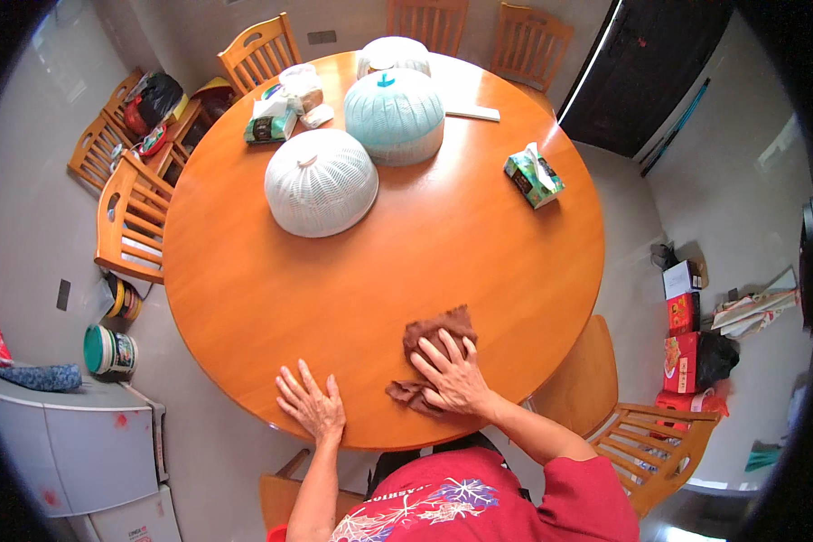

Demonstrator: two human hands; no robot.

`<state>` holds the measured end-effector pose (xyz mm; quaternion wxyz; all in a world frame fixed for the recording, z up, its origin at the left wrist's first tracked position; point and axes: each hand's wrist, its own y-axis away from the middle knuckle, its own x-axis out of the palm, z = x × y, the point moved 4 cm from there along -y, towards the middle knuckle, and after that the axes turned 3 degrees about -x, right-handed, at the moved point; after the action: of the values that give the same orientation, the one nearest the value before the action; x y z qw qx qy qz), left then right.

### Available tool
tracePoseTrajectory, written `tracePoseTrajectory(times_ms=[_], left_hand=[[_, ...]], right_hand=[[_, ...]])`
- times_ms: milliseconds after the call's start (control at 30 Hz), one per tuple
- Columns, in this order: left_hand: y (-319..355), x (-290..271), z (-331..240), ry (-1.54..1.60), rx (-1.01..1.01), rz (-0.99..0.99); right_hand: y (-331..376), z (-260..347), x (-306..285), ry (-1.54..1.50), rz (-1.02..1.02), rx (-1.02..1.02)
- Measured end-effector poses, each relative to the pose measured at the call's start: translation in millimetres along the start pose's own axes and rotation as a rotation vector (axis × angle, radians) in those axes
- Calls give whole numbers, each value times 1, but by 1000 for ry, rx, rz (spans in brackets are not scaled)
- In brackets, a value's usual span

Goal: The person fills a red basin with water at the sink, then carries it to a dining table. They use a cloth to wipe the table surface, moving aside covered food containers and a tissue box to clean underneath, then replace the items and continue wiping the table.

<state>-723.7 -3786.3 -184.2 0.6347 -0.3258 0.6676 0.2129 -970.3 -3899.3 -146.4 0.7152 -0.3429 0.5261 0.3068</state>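
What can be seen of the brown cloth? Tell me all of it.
The brown cloth looks soft and is crumpled into folds, lying flat on the round wooden table near its near edge. The right hand presses on it, palm down with fingers spread, covering its middle. The left hand rests on bare wood beside it, apart.

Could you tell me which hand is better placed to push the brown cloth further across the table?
The right hand: it already lies flat on the brown cloth, while the left hand rests on bare table beside it.

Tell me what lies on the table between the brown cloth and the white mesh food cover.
Nothing: in the head view, only bare orange tabletop runs from the brown cloth, pressed under the right hand, up to the white mesh food cover.
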Motion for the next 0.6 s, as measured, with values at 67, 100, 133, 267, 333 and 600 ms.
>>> tracePoseTrajectory(times_ms=[67,100,133,267,333,600], left_hand=[[0,-2,-1,-19,-4,25],[-1,-3,-2,-28,-11,32],[-1,-5,-3,-18,-17,37],[-3,-11,-7,-3,-57,82],[-3,-15,-5,-17,-65,76],[-7,-20,-11,1,-81,82]], right_hand=[[-42,-27,2,-3,-72,12],[-68,-42,5,5,-108,-1],[-95,-57,11,16,-131,9],[-176,-130,29,69,-131,95],[-204,-170,34,131,-154,162],[-237,-294,15,91,10,670]])
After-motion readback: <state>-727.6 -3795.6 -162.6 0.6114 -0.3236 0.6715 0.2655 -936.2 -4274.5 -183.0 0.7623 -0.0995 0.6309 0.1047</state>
